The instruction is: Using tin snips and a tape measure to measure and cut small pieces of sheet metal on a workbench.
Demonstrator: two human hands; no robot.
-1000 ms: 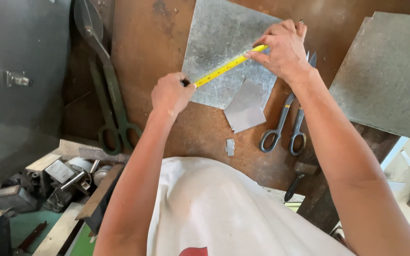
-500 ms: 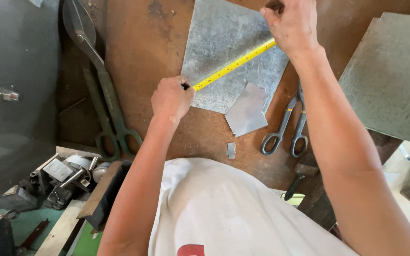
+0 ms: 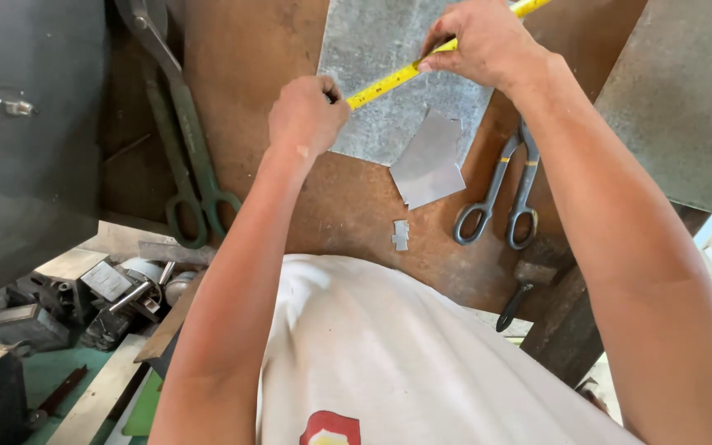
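Rust-brown, stained metal desk (image 3: pixel 257 91) seen from above, with a dark grey metal cabinet (image 3: pixel 26 165) at its left side and a large grey metal plate (image 3: pixel 686 99) at its right. Flat galvanised grey sheet-metal square (image 3: pixel 389 58) lies on the desk near the top centre; a yellow measuring tape (image 3: pixel 397 76) is stretched diagonally across it, rising from lower left to upper right. Left hand (image 3: pixel 302 115), fingers curled closed, pins the lower end of the tape at the sheet's left edge. Right hand (image 3: pixel 480 41), fingers pinched narrowly on the tape, presses it against the sheet farther up. Smaller grey sheet-metal offcut (image 3: pixel 428 161) overlaps the sheet's lower edge, and a tiny notched metal scrap (image 3: pixel 401 235) lies apart below it. Grey steel tin snips (image 3: pixel 500 198) rest just right of the offcut, handles toward the viewer; long green-handled shears (image 3: pixel 187 156) lie along the desk's left margin. Black-handled hammer (image 3: pixel 525 284) sits at the desk's near right edge. Assorted metal parts (image 3: pixel 100 288) lie in a heap below the cabinet.
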